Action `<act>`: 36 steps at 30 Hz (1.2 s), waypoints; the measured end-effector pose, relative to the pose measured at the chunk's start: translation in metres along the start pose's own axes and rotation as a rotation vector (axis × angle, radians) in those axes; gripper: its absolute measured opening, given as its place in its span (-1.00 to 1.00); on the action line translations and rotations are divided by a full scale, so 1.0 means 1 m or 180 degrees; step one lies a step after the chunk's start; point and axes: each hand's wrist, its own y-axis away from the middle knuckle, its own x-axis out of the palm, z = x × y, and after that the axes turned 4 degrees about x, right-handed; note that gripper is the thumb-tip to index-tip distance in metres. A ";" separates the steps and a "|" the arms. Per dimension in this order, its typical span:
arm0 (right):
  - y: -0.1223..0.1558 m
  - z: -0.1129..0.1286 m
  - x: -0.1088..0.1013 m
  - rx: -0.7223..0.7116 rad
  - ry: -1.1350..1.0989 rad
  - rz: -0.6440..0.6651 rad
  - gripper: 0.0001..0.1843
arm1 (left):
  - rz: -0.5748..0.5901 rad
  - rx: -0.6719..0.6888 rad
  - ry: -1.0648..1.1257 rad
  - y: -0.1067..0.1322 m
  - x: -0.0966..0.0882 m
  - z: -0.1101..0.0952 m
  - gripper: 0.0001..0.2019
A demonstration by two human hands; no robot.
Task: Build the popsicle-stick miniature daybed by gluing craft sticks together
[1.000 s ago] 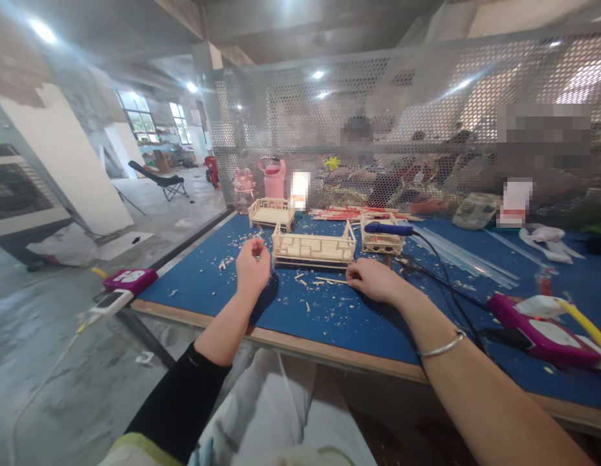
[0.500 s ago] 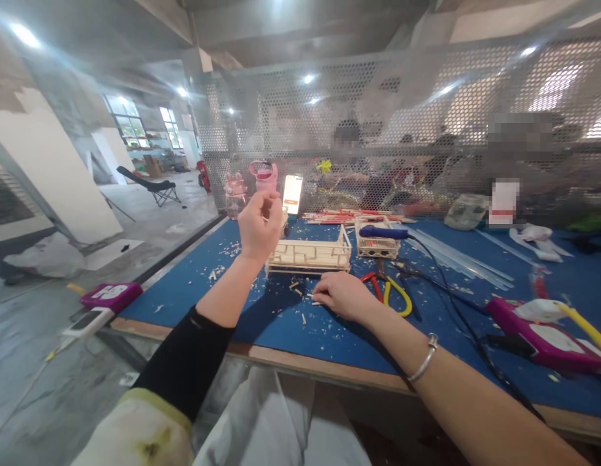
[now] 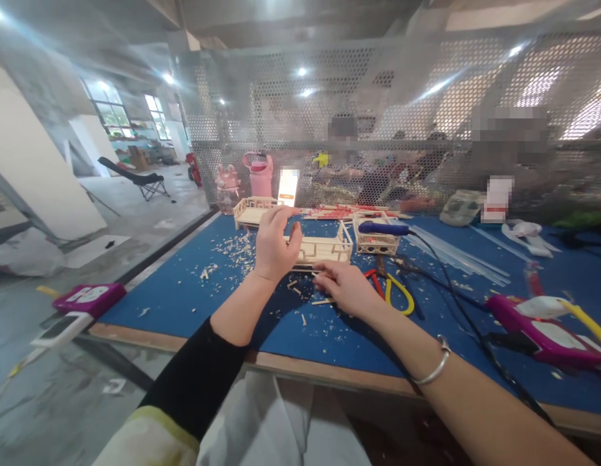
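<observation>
My left hand is raised over the left end of a small wooden-stick model and hides part of it. Its thumb stands apart from the bent fingers, and nothing shows between them. Low at the model's front edge is my right hand, its thumb and fingertips drawn together. Whatever it pinches, if anything, is too small to make out. A short wooden stick lies on the blue table just under those fingers. Beside the right hand are pliers with one red and one yellow handle.
A second stick model stands behind on the left, and another on the right bears a blue-handled corded tool. Red-tipped sticks, a lit phone, a pink bottle and clear strips lie about. Wood scraps dot the table.
My left hand has come down and right to the model, its thumb opening away from the fingers. My right hand has shifted slightly up toward the model's front; the short stick below shows more fully.
</observation>
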 end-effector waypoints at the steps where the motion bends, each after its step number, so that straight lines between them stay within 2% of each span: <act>1: 0.000 -0.001 0.000 0.0064 -0.0020 -0.0054 -0.85 | 0.0003 -0.0080 0.0004 0.002 -0.001 -0.001 -0.81; 8: -0.002 -0.007 0.003 0.0343 -0.0021 -0.0908 -0.86 | 0.0253 -0.0221 0.0066 0.008 0.003 -0.001 -0.81; 12: -0.008 -0.009 0.009 0.0630 -0.0816 -0.0961 -0.82 | 0.0389 -0.0214 0.0142 0.008 0.005 -0.003 -0.81; 14: -0.011 -0.010 0.010 0.0751 -0.0979 -0.0974 -0.80 | 0.0438 -0.0232 0.0175 0.008 0.006 -0.002 -0.81; 20: -0.009 -0.003 0.006 0.0643 -0.0076 -0.1074 -0.72 | 0.0854 -0.0316 0.0229 0.009 0.005 -0.004 -0.71; 22: -0.006 0.000 0.004 0.0524 0.0221 -0.0865 -0.73 | 0.0883 -0.0288 0.0230 0.008 0.003 -0.005 -0.67; 25: -0.002 0.004 0.002 0.0411 0.0698 -0.0432 -0.78 | 0.0687 -0.0225 0.0237 0.007 0.001 -0.005 -0.68; 30: 0.001 0.000 -0.015 0.0745 0.1313 -0.0244 -0.83 | 0.0425 -0.0272 0.0248 0.007 0.001 0.003 -0.73; 34: 0.006 -0.002 -0.032 0.0248 0.1231 0.0893 -0.84 | 0.0512 -0.0345 0.0307 0.008 0.002 0.006 -0.74; 36: 0.008 -0.002 -0.036 0.0138 0.1275 0.1260 -0.91 | 0.0619 -0.0370 0.0335 0.009 0.002 0.006 -0.74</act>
